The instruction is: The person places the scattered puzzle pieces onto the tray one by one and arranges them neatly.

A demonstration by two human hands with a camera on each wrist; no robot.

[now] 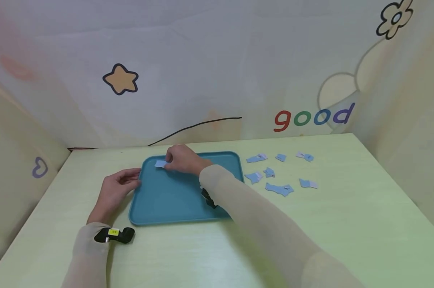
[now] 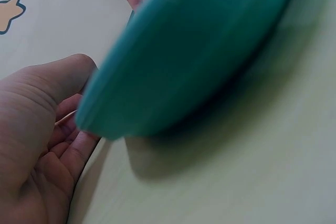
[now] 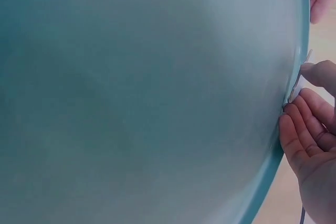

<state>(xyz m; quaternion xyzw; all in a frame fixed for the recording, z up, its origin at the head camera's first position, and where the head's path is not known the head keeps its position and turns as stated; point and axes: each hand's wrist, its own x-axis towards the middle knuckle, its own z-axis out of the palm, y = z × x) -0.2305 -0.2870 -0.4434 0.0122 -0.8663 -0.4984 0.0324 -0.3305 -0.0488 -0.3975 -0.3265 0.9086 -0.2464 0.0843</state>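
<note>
On a pale table (image 1: 346, 224), paper scraps (image 1: 279, 189) lie at three o'clock from a blue tray (image 1: 166, 200), which the right sleeve (image 1: 256, 216) crosses. The right hand (image 1: 183, 159) pinches a paper piece (image 1: 159, 164) at its nine o'clock; the left hand (image 1: 116, 190) grips the rim's nine o'clock.

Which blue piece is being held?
The piece near the far left corner of the tray: the right hand pinches it, while the other pieces lie on the table, right of the tray.
</note>
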